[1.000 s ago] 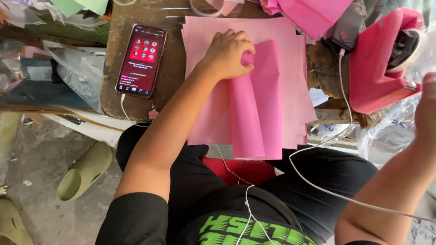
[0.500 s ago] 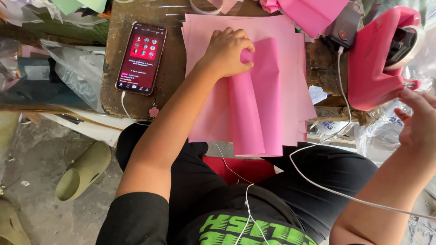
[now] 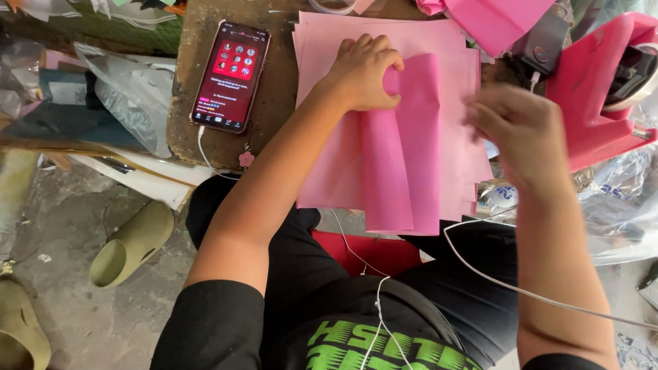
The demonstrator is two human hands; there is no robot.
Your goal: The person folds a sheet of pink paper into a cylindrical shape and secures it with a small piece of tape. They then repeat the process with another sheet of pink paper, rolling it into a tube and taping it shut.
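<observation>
Under my left hand (image 3: 362, 72) lies a stack of pink paper sheets (image 3: 329, 171), spread over the near edge of the worn wooden table (image 3: 281, 82) and hanging slightly past it. That hand is curled, its fingers pinching the top corner of a darker pink sheet (image 3: 404, 157) that is folded into a long upright pleat rising off the stack. My right hand (image 3: 524, 133) hovers just beside the pleat, over the right edge of the stack; it is blurred, fingers loosely bent, and I cannot tell whether it touches the paper or holds anything. Left of my left hand, well apart from the paper, a phone (image 3: 231, 75) lies face up with a lit red screen, a white cable (image 3: 203, 147) and a small flower charm (image 3: 246, 159) trailing from its near end. Beyond my right hand stands a pink tape dispenser (image 3: 596, 89). Far to the left on the floor I see an olive slipper (image 3: 130, 243).
</observation>
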